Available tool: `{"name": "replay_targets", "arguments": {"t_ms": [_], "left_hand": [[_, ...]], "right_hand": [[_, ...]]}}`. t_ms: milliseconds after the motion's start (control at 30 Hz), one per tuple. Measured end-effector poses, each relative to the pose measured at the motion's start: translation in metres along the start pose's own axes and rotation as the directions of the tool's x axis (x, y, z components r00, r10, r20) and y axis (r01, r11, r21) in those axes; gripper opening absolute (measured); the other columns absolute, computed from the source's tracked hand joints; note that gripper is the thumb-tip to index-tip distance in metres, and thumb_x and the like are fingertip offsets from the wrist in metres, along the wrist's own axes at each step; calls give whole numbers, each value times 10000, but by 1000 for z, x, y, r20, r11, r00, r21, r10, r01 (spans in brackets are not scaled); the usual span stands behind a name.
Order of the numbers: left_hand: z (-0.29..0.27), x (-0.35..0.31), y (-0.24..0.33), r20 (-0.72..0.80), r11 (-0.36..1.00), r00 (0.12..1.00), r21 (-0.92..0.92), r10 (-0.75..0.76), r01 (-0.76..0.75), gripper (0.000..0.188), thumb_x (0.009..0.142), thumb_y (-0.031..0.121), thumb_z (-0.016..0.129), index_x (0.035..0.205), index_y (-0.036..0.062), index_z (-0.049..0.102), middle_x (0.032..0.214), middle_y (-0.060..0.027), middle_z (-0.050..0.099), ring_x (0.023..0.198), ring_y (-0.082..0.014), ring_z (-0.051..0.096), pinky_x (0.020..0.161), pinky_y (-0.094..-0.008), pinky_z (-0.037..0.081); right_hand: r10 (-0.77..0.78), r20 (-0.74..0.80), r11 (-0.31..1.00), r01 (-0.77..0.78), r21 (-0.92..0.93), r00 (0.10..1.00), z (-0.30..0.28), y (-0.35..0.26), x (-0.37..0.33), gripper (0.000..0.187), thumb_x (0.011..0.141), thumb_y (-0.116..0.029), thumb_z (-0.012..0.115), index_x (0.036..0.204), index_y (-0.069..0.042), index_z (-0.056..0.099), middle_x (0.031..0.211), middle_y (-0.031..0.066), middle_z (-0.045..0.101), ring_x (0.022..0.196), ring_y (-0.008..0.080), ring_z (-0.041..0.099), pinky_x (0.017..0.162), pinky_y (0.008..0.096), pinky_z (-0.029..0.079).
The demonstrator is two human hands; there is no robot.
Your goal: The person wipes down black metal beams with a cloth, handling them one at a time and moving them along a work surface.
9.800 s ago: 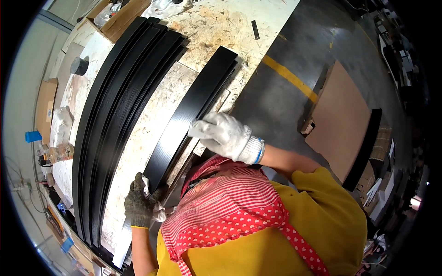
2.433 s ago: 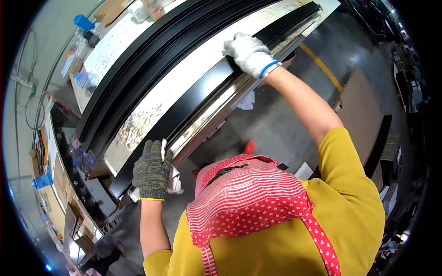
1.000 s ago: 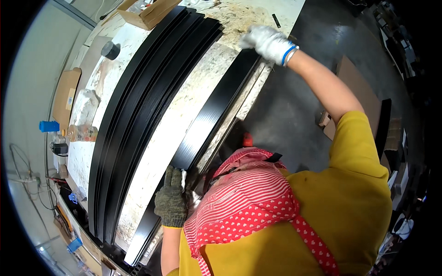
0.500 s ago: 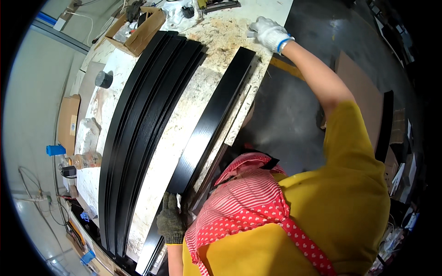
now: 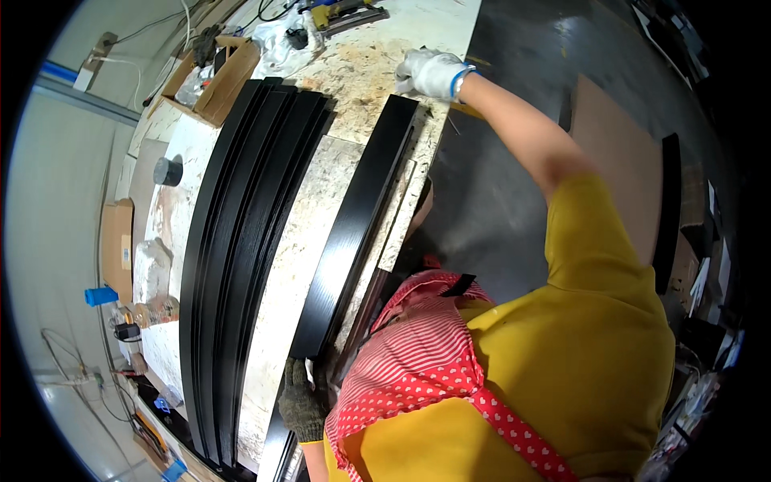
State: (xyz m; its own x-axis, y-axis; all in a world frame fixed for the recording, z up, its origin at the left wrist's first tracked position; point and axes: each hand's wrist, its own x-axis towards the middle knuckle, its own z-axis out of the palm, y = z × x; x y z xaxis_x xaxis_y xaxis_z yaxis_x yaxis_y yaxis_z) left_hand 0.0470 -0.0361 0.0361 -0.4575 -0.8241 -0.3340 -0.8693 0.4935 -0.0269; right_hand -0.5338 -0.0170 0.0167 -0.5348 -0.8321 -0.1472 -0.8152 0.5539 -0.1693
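Observation:
My right hand [image 5: 434, 74], in a white glove with a blue cuff, is just beyond the far end of a long black board [image 5: 353, 233]. Its fingers are curled together around something small and pale that I cannot make out. Near the other end, my left hand [image 5: 303, 402], in a dark grey glove, lies over the board with its fingers stretched along it. A small white bit shows beside those fingers. To the left, several curved black mouldings [image 5: 249, 265] lie side by side on the stained white table [image 5: 277, 321].
An open cardboard box [image 5: 229, 84] of small items stands far left, by white plastic bags [image 5: 285, 44] and a yellow-and-black tool [image 5: 345, 14]. A grey round container [image 5: 167, 171] and a clear bottle [image 5: 157, 312] are left of the mouldings. Brown panels [image 5: 614, 153] stand on the right.
The whole view has shifted a little, moving the table's far end down and left. My right hand has turned, bringing its fingers slightly nearer the board's end. My left hand stays on the board.

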Motion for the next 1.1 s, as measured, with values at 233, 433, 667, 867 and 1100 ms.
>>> {"name": "replay_targets", "arguments": {"t_ms": [233,433,667,867,1100], "left_hand": [[-20,8,18,45,996,996,-37,-83,85,564,867,367,701,1329,79,550,1355,-145,581,1018,-338,680,848,-418,547],[14,14,-3,-26,990,990,4,-142,142,904,712,481,815,1419,87,414,1343,-193,557,1034,-401,653,851,-462,536],[-4,20,5,87,965,965,-73,-246,252,861,699,499,819,1367,71,485,1272,-220,586,1034,-428,641,853,-484,527],[-7,-5,-68,-304,837,929,-547,-212,12,352,861,224,743,1161,57,667,983,-139,708,868,-261,679,772,-381,530],[-16,79,-122,-702,624,482,-702,-524,-344,182,922,140,699,1078,45,701,1082,-77,710,958,-151,664,825,-289,539]], "right_hand": [[168,-197,774,-6,633,966,23,-10,4,432,905,-363,623,1264,-124,646,1127,107,666,996,203,616,857,339,483],[179,-42,526,-60,848,983,41,-35,3,455,941,-367,570,1276,-65,631,1153,96,653,975,180,589,860,266,454],[324,-343,475,162,865,881,52,-61,4,406,902,-233,658,1219,18,614,1131,156,682,1045,229,633,900,303,481],[68,-179,12,179,984,981,84,-132,-21,362,908,-122,670,1228,33,601,1069,53,658,952,110,599,804,256,490],[40,-274,27,273,962,961,95,-123,-17,333,922,-53,635,1237,45,594,1154,93,645,1070,156,591,962,281,457]]}}
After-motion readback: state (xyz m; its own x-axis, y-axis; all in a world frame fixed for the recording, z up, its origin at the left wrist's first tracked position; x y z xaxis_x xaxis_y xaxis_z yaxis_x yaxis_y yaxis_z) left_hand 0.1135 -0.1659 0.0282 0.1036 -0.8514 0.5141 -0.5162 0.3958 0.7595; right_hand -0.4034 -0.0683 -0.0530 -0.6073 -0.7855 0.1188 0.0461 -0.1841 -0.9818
